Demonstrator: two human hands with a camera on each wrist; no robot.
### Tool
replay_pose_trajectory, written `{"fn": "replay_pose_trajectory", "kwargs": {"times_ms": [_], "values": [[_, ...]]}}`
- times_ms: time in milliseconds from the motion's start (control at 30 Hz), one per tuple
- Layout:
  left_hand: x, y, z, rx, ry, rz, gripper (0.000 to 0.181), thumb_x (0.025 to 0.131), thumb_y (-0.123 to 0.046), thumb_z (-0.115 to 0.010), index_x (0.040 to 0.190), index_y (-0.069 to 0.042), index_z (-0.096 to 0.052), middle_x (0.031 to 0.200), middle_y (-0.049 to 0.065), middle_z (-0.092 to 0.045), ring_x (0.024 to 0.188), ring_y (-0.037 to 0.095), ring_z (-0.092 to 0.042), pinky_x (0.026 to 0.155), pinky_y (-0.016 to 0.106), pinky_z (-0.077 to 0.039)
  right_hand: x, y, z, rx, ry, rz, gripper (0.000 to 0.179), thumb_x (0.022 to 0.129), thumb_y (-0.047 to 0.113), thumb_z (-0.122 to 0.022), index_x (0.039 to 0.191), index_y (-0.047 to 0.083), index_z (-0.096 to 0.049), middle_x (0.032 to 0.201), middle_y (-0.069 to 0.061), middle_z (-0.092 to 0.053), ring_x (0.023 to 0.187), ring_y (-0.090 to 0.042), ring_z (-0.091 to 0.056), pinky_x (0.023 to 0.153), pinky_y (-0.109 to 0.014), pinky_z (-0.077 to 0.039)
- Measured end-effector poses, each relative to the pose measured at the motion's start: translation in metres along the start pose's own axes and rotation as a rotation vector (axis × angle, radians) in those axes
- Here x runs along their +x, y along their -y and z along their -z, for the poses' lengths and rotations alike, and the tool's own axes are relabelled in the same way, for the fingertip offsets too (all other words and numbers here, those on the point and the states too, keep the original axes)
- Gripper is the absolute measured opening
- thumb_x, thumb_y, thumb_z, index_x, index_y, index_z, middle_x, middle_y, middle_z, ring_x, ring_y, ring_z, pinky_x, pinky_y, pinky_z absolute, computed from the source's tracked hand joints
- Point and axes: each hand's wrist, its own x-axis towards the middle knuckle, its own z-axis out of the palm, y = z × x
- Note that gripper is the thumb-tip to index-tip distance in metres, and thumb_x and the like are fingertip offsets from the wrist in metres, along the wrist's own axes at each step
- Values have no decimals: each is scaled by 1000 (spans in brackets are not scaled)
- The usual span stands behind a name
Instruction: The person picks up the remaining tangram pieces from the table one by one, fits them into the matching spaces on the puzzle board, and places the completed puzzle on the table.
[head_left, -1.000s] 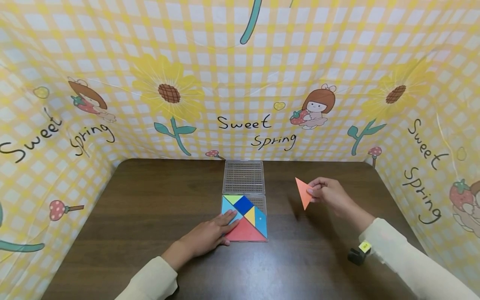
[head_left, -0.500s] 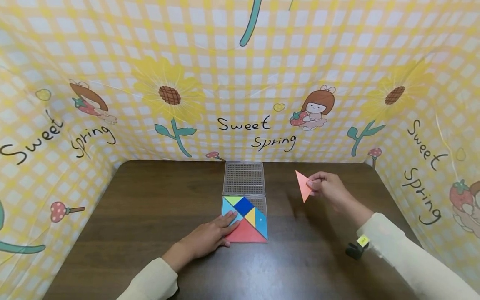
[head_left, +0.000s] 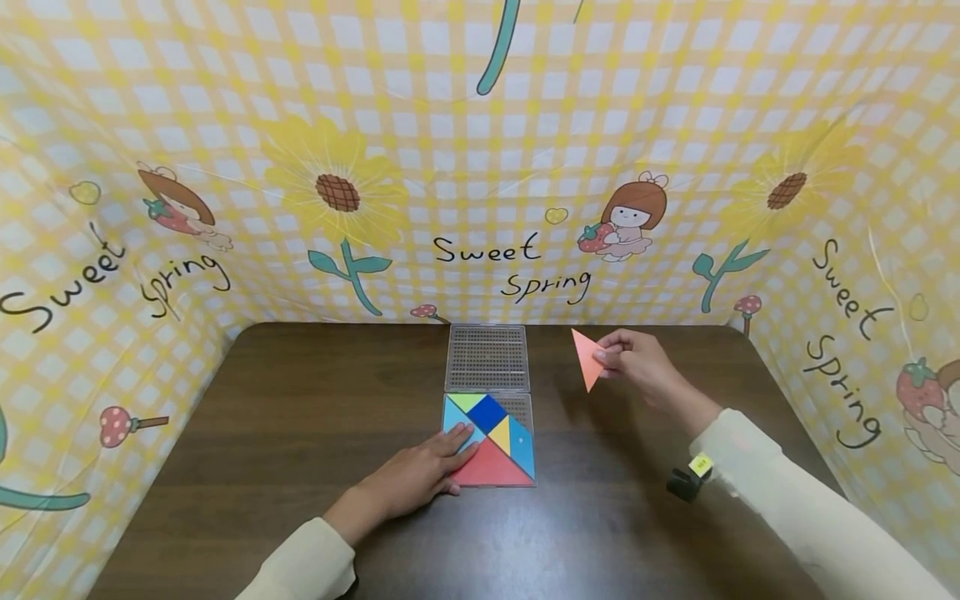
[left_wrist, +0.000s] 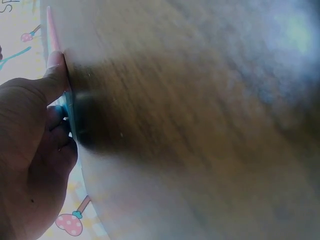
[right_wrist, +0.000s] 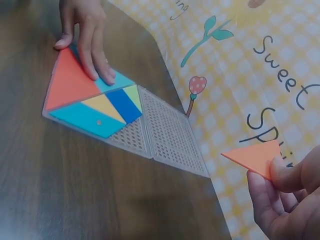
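My right hand [head_left: 637, 362] pinches an orange triangle tangram piece [head_left: 587, 360] between thumb and fingers, raised above the table right of the case. My left hand [head_left: 420, 468] rests with extended fingers on the light blue triangle [head_left: 454, 413], its thumb at the near left edge of the tangram case [right_wrist: 47, 114]. In the case also lie a red triangle [head_left: 497, 467], a dark blue square [head_left: 487, 413], a yellow triangle [head_left: 501, 434], a blue parallelogram [head_left: 522, 450] and a green triangle [head_left: 466, 401]. Bare grid [right_wrist: 134, 136] shows at its far right corner.
The case's grid-patterned lid [head_left: 487, 358] lies unfolded behind it, near the table's back edge. A yellow checked cloth [head_left: 480, 167] surrounds the dark wooden table [head_left: 330, 367] at the back and sides. A small black device [head_left: 684, 485] hangs at the right sleeve.
My right hand has moved away from me and a little to the left, carrying the orange triangle. The left hand has stayed on the case.
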Motion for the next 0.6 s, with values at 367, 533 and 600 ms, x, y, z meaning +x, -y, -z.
{"fn": "replay_pose_trajectory", "kwargs": {"times_ms": [367, 533, 600], "values": [[0, 0, 0, -11, 15, 12, 65, 102, -37, -62, 158, -14, -40, 170, 10, -26, 157, 30, -28, 118, 50, -40, 17, 6, -24, 20, 16, 0, 25, 98, 6, -68, 115, -12, -63, 79, 3, -67, 68, -7, -68, 72, -26, -62], [0, 0, 1, -27, 21, 27, 65, 102, -38, -61, 158, -15, -40, 171, 7, -25, 157, 28, -27, 119, 49, -39, 23, 6, -32, -62, 17, 19, 25, 98, 10, -70, 113, -8, -66, 88, -4, -69, 73, -10, -68, 79, -33, -63], [1, 0, 2, -23, 13, 22, 65, 102, -37, -62, 158, -14, -40, 171, 8, -26, 157, 29, -28, 118, 49, -40, 25, 7, -35, -98, 23, 29, 25, 97, 10, -71, 113, -7, -67, 92, -6, -70, 75, -11, -68, 82, -37, -63]]}}
